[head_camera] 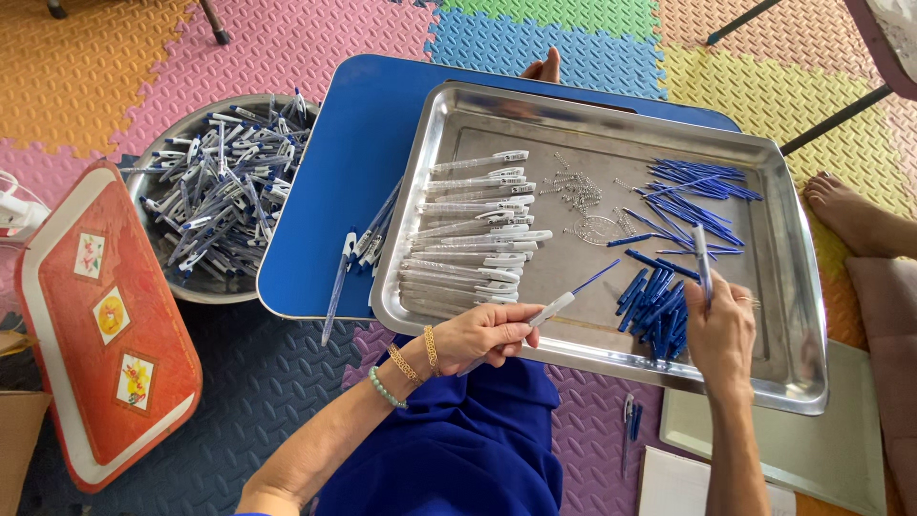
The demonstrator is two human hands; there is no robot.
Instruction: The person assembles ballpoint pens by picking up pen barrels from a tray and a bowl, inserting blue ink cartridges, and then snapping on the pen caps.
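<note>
At far left a round metal basin [172, 277] holds finished blue-and-white pens. My left hand [482, 334] grips a clear pen barrel with its blue refill [559, 304] over the near rim of the rectangular steel tray [802, 315]. Right of it, my right hand [721, 330] pinches another pen [702, 260] above blue caps [654, 306].

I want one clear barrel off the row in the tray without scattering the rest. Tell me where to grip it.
Take the topmost clear pen barrel by its right, clipped end, coming from above and from the tray's far side. It lies flat at the edge of the row, slightly apart, with bare metal beyond it, so fingers can likely pinch it without nudging its neighbours.
</note>
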